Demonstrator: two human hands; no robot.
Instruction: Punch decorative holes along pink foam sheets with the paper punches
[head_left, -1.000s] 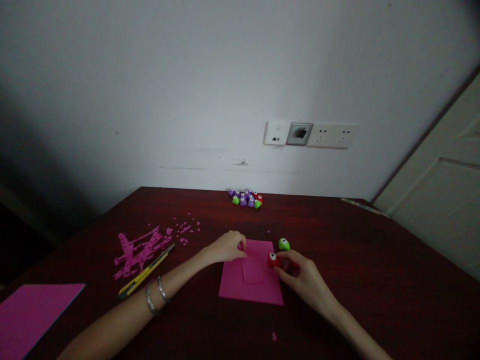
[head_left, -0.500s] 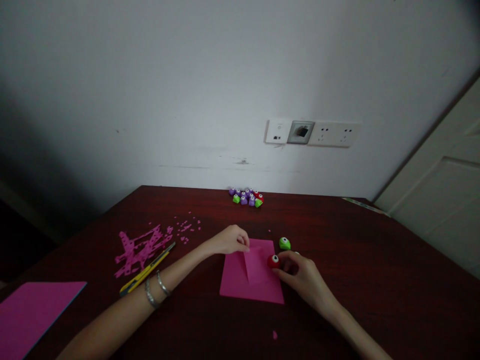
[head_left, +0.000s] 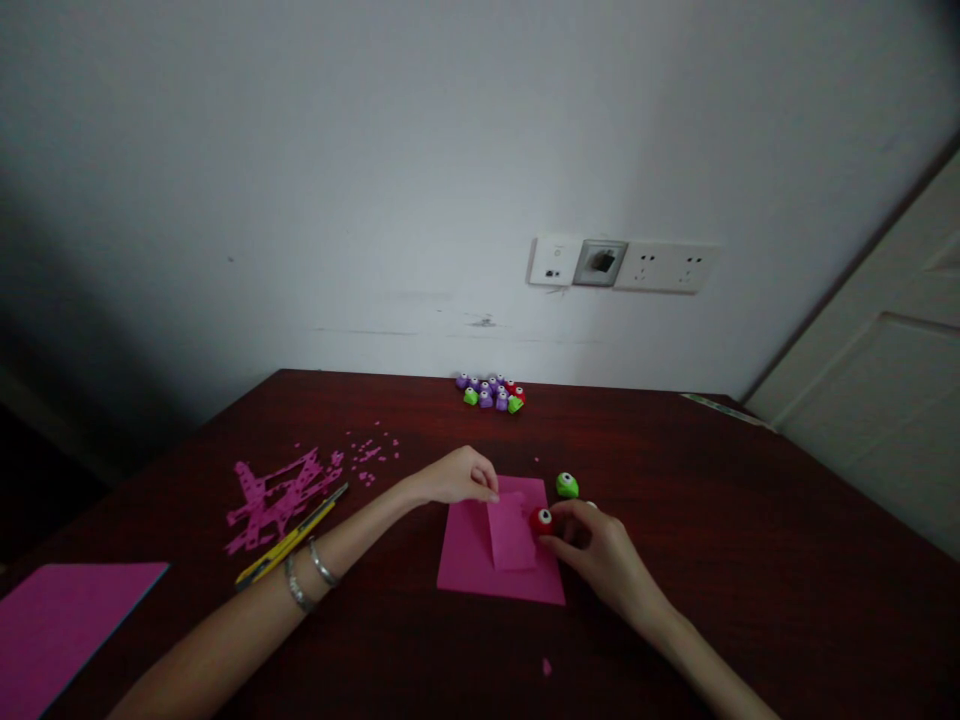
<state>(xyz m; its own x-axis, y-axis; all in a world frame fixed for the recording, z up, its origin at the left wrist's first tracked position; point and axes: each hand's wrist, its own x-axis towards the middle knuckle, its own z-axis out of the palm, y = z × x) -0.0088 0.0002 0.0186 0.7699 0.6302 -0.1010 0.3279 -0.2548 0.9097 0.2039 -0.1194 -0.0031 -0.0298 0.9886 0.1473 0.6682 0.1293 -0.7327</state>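
My left hand pinches the upper left corner of a small pink paper piece. That piece is partly raised over a larger pink sheet lying on the table. Between the thumb and fingers of my right hand is a red craft punch with a white and black top. The punch is at the paper piece's right edge; whether the paper sits in its slot I cannot tell. Just beyond my right hand stands a green craft punch. Another punch is mostly hidden behind my fingers.
Several purple, green and red punches cluster by the wall. To the left lie a yellow utility knife, punched pink paper strips and tiny cutouts. A pink paper stack lies at the table's left front. Wall sockets are above the table.
My right hand has brought the red punch slightly left, against the small paper's right edge. My left hand keeps its pinch on the corner.
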